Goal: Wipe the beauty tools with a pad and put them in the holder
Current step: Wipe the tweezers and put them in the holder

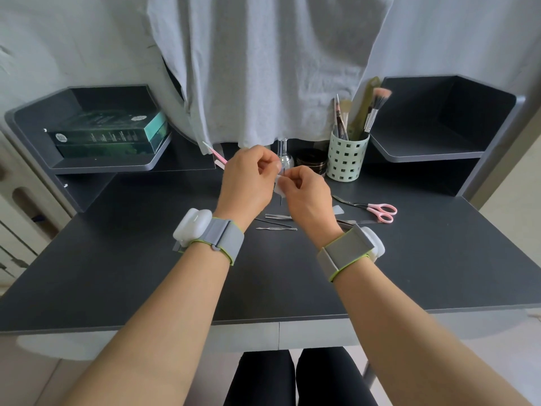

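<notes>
left hand [248, 177]: fingers curled in, pinching the top of a thin metal tool [281, 197] so it hangs upright over the bench [146, 273], clear of the surface. Probably held that way so the shaft stays free for wiping.
right hand [304, 197]: fingers folded around a white pad [278, 187], squeezing it onto the tool's shaft. Looks like a mid-wipe grip, pad wrapped around the metal rather than dabbing at it.
thin metal tool: middle of the bench toward the back edge, up in the air between both hands, lower tip poking out under the pad. Too small to tell what kind.
holder [347, 159]: pale green, perforated, upright at the back edge right of centre, already stuffed with brushes [373, 112] and pencils. Near enough for a short reach, guessing that's why the wiping happens there.
waiting tools: tweezers-type pieces [276, 222] lying flat just in front of the hands, pink scissors [380, 210] toward the right edge. All laid out in a row-ish cluster, likely the queue.
progress: guessing somewhere in the middle, several tools not yet in the holder.
risk: skinny tool, light pinch, could slip.
</notes>
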The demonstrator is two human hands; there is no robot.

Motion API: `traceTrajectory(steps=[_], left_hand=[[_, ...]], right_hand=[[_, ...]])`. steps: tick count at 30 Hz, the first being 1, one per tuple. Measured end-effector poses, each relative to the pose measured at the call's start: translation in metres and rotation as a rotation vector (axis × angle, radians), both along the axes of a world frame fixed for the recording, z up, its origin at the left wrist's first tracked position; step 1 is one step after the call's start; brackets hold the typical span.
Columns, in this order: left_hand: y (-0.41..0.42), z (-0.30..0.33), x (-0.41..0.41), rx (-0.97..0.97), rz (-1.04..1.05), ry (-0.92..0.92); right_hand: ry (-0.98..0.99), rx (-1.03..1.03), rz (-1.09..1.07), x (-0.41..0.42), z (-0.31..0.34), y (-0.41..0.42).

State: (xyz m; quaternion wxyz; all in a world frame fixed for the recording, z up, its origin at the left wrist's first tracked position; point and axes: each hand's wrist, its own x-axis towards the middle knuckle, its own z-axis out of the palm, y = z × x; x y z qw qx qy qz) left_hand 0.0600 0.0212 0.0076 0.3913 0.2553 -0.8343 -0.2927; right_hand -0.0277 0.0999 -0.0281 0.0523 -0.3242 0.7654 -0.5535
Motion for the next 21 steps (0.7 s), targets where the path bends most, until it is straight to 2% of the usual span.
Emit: traceTrajectory(steps=[9,21], left_hand=[[-0.0022,0.001,-0.0023,-0.055,-0.015,-0.092],[-0.006,0.0072,-0.004,-0.064,0.02,-0.06]], right_hand=[[0.004,0.013,0.034,0.0046,0.0014,0.0003],[0.006,0.003,0.063,0.0066,0.004,0.0001]])
